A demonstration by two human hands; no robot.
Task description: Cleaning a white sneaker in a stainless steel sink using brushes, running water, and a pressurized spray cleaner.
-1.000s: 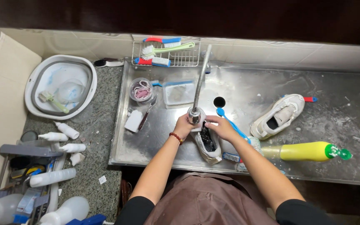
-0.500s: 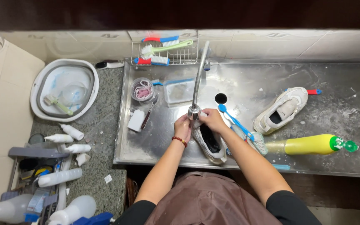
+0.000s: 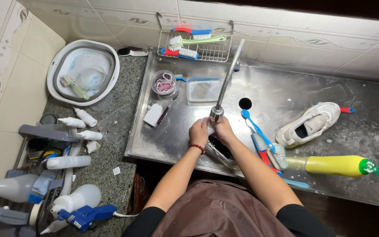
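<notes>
Both my hands hold a white sneaker [image 3: 218, 151] under the head of the flexible metal faucet [image 3: 224, 85] in the steel sink [image 3: 185, 145]. My left hand [image 3: 198, 131], with a red bead bracelet at the wrist, grips the shoe's front end. Close beside it, my right hand [image 3: 223, 129] clasps the same end. The shoe's dark opening shows just below my hands; its toe is hidden by my fingers.
A second white sneaker [image 3: 309, 124] lies to the right, near a yellow bottle [image 3: 336, 165] and blue brushes [image 3: 259, 138]. A wire rack [image 3: 196, 44] holds more brushes. A white basin [image 3: 83, 72], white bottles [image 3: 82, 127] and a blue spray gun [image 3: 84, 216] sit on the granite counter at left.
My hands have drawn closer together on the shoe's front under the faucet head. The camera view has shifted, so everything sits a little further right and lower.
</notes>
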